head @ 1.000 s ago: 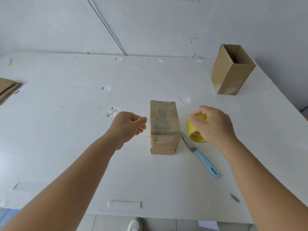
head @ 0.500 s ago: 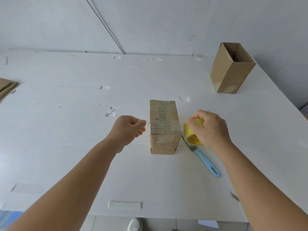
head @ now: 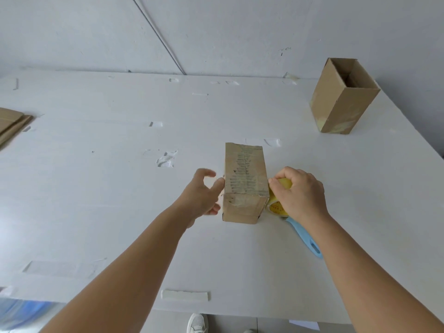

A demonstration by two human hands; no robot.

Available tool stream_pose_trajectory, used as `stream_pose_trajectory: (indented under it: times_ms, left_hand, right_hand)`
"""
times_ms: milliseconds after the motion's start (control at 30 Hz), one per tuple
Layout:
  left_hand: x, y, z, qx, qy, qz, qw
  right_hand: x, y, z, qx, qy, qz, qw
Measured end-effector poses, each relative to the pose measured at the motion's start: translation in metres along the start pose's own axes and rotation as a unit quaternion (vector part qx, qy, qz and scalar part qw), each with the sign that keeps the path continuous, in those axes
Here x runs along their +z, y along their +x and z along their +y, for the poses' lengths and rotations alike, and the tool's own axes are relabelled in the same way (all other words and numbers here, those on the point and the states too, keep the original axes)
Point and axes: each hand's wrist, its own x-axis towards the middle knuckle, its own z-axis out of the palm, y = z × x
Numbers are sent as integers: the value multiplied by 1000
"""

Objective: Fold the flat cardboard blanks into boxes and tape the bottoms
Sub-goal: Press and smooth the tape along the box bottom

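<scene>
A folded cardboard box [head: 245,181] lies on its side at the centre of the frame, on the white table [head: 96,188]. Its upward face carries strips of tape with a grey ribbed pattern along the seam; the near end shows flaps with tape across them.

The left hand [head: 201,195] is at the box's left side. Its fingers are spread and relaxed, holding nothing; the thumb tip touches or nearly touches the box's upper left edge, and motion blur prevents a firmer finding. The right hand [head: 300,191] is just right of the box, its fingers curled around a yellow roll of tape [head: 278,203], which sits against the box's right side near its near corner.

A knife with a light blue handle [head: 307,239] lies on the table below the right hand, running toward the lower right; its blade is hidden under the hand and roll.

A second box [head: 341,99] stands upright in the upper right of the frame, open at the top, well apart from the first. Flat cardboard blanks [head: 12,123] lie at the left edge of the frame. Scraps of tape [head: 185,295] are stuck to the table surface at several points, including one strip near the front edge. A white shoe [head: 197,323] shows below the table edge at the bottom.
</scene>
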Motion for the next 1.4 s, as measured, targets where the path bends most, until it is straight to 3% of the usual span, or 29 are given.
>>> stream_pose_trajectory:
  times_ms: [133, 267, 333, 467, 600, 700, 767, 900, 1033, 1133, 1267, 1400]
  left_hand:
    - [3, -9, -11, -18, 71, 36, 997]
    - [14, -21, -13, 152, 106, 167, 968]
    - [22, -30, -14, 190, 118, 129, 966]
    - [40, -42, -18, 186, 87, 0, 979]
    - [40, -33, -14, 132, 25, -33, 990]
    - [36, -31, -17, 95, 57, -56, 992]
    - [32, -30, -19, 111, 92, -49, 988]
    - [28, -32, -13, 183, 37, -99, 977]
    - [19, -26, -5, 224, 60, -115, 966]
    - [14, -15, 6, 309, 164, -56, 935]
    - [9, 1, 21, 372, 399, -70, 835]
    - [2, 8, 37, 397, 475, -55, 784]
  right_hand:
    - [1, -2, 2, 5, 7, -1, 1000]
    - [2, -1, 1, 2, -4, -9, 1000]
    - [2, -1, 1, 6, -3, -10, 1000]
    - [4, -2, 2, 9, -6, -11, 1000]
    - [4, -2, 3, 14, -4, -16, 1000]
    - [3, -2, 4, 17, 3, -18, 1000]
    - [3, -2, 5, 23, 3, -21, 999]
    - [3, -2, 4, 16, -7, -25, 1000]
    - [2, 0, 3, 8, -8, -27, 1000]
    - [2, 2, 2, -2, -9, -26, 1000]
    - [2, 2, 4, -3, -6, -32, 999]
    - [1, 1, 6, -6, 10, -29, 1000]
